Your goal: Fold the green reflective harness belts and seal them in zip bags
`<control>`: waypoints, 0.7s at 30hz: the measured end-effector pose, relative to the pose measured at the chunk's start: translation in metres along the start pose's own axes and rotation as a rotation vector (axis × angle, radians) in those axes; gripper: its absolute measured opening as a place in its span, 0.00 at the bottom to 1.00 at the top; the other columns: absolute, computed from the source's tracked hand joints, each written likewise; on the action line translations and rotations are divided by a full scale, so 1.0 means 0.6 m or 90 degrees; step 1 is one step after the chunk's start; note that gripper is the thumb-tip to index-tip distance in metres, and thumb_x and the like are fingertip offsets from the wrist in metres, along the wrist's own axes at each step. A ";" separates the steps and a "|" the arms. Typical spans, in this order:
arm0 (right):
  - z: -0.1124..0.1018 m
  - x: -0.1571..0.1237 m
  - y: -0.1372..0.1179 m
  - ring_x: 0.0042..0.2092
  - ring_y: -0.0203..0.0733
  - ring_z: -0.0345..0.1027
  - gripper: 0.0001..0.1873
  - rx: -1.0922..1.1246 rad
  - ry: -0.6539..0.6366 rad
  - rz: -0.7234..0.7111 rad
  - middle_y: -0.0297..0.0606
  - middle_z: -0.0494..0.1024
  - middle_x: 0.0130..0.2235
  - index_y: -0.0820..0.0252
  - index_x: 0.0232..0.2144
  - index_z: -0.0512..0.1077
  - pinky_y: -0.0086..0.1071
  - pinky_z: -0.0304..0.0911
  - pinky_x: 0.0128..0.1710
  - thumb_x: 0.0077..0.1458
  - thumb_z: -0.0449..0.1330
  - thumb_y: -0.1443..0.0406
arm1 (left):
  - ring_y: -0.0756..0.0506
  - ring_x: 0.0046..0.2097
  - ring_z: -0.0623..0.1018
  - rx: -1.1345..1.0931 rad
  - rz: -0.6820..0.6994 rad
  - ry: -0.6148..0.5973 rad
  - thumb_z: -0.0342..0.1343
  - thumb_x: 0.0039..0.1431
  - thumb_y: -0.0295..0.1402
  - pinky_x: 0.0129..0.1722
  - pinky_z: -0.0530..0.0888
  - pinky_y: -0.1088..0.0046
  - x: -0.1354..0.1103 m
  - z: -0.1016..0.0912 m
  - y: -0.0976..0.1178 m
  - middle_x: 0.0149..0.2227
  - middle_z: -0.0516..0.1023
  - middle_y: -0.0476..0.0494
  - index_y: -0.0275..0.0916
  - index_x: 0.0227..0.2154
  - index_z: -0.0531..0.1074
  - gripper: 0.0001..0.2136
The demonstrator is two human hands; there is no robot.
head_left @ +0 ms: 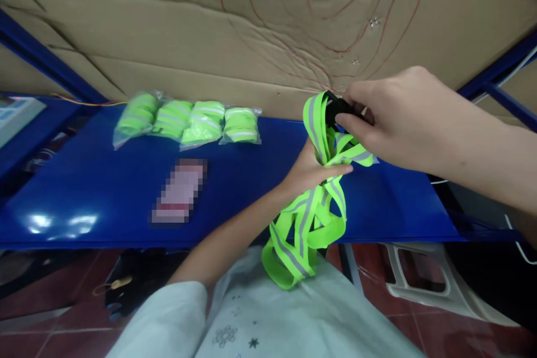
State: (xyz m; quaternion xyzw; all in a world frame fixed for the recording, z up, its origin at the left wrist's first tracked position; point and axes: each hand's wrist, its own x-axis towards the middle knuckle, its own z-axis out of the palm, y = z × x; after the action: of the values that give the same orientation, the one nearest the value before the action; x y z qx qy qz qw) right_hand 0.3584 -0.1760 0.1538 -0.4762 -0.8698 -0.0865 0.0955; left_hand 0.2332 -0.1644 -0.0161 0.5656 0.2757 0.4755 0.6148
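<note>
A bundle of neon yellow-green reflective straps [308, 218] with grey stripes hangs in loops over the front of the blue table [243, 190]. My left hand [312, 165] is closed around the middle of the bundle, its thumb lying across the front. Above it, my right hand [369, 109] pinches a black piece [335, 109] at the top of the straps; it looks like a buckle, but the fingers partly cover it. Loose loops droop below my left hand, in front of my light shirt.
Several clear bags of rolled yellow-green straps [203, 120] stand in a row at the table's back. A pixelated pink rectangle [180, 191] lies left of centre. Cardboard [168, 22] with red lines rises behind. A white plastic stool [419, 279] is below right.
</note>
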 end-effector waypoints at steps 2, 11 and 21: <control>-0.006 0.001 0.013 0.28 0.45 0.68 0.12 0.022 0.006 -0.024 0.35 0.65 0.19 0.55 0.25 0.72 0.40 0.63 0.35 0.58 0.62 0.58 | 0.40 0.50 0.82 -0.105 -0.111 -0.128 0.75 0.47 0.39 0.52 0.78 0.64 -0.008 0.005 -0.002 0.49 0.81 0.37 0.35 0.49 0.73 0.28; 0.043 -0.003 0.084 0.21 0.34 0.57 0.13 0.050 -0.181 0.037 0.30 0.69 0.21 0.57 0.25 0.67 0.32 0.50 0.25 0.62 0.58 0.61 | 0.46 0.28 0.80 -0.275 -0.418 -0.229 0.77 0.40 0.33 0.27 0.79 0.70 -0.066 -0.007 0.002 0.29 0.79 0.44 0.36 0.36 0.73 0.22; 0.196 -0.005 0.131 0.31 0.39 0.66 0.10 0.080 -0.226 0.100 0.38 0.77 0.30 0.56 0.30 0.70 0.34 0.54 0.31 0.64 0.56 0.61 | 0.38 0.46 0.83 0.074 -0.447 -0.101 0.73 0.46 0.40 0.42 0.80 0.64 -0.035 -0.069 -0.041 0.44 0.82 0.39 0.39 0.53 0.72 0.31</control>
State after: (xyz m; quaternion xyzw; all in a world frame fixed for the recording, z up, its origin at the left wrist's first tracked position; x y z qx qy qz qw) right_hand 0.4166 -0.1081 0.0439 -0.5434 -0.8369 0.0611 -0.0231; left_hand 0.1952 -0.1628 -0.0526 0.5055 0.4309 0.1735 0.7271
